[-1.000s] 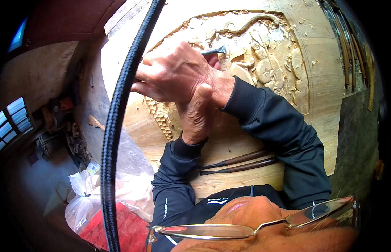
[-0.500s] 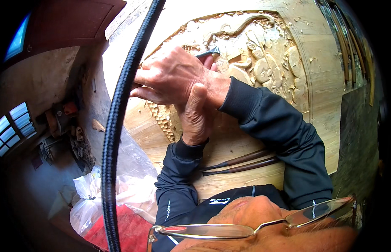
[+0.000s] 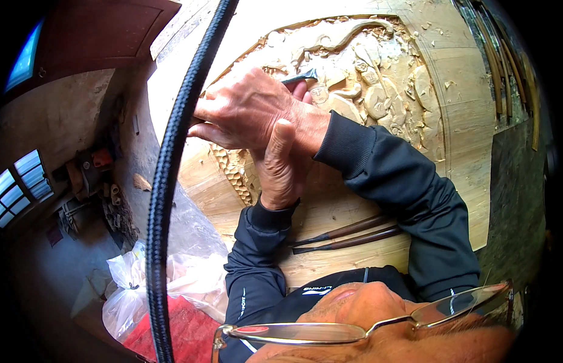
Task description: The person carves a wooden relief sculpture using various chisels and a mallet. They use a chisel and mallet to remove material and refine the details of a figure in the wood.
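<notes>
One chisel (image 3: 302, 76) shows its metal end over the carving (image 3: 378, 100) in one wooden board (image 3: 466, 121); two dark-handled chisels (image 3: 366, 238) lie nearer the body. The right hand (image 3: 248, 109) has its grip curled closed on the chisel, handle hidden, while the left hand (image 3: 281, 169) crosses beneath that wrist, fingertips beside the metal, how closed I cannot tell. Shavings litter the board; one window (image 3: 21, 187) stands left.

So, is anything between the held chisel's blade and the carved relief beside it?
Nothing visible stands between the blade and the carved relief to its right. Fingertips show just below the blade; whether it touches wood is unclear.
</notes>
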### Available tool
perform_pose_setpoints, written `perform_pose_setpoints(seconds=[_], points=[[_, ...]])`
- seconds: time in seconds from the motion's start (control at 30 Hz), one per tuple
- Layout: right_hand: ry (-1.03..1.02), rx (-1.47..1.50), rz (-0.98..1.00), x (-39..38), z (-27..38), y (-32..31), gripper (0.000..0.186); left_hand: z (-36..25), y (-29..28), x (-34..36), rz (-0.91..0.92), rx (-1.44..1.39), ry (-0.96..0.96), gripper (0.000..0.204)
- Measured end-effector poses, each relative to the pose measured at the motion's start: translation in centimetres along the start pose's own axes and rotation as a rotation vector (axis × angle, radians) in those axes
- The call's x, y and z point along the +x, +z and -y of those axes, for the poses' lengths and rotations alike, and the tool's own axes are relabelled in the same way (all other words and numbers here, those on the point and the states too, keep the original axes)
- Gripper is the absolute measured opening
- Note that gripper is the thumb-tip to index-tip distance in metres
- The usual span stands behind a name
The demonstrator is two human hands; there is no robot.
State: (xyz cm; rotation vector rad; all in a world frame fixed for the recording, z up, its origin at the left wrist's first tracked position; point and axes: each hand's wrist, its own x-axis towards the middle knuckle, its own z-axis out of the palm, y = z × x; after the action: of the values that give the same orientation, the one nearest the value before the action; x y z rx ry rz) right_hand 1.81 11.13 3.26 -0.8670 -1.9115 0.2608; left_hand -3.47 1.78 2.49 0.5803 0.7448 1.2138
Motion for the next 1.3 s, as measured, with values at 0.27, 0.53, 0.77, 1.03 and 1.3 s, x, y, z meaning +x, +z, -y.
perform_pose_setpoints(seconds=[0.27,0.53,0.77,1.03,1.3], points=[[0.023,0.004,0.004,0.1,0.7,-0.6,0.037,-0.5,0.3,-0.3,0.012,0.075,0.06,0.104],[-0.016,0.053,0.048,0.6,0.6,-0.6,0.034,0.0,0.6,-0.5,0.0,-0.017,0.057,0.106],[-0.023,0.072,0.069,0.5,0.4,-0.9,0.036,-0.3,1.1,-0.6,0.027,0.007,0.071,0.106],[0.014,0.049,0.053,0.5,0.6,-0.5,0.036,-0.4,1.0,-0.5,0.035,0.032,0.076,0.104],[-0.066,0.005,-0.123,0.2,1.1,-0.7,0.029,-0.2,-0.5,-1.0,0.013,0.115,0.082,0.108]])
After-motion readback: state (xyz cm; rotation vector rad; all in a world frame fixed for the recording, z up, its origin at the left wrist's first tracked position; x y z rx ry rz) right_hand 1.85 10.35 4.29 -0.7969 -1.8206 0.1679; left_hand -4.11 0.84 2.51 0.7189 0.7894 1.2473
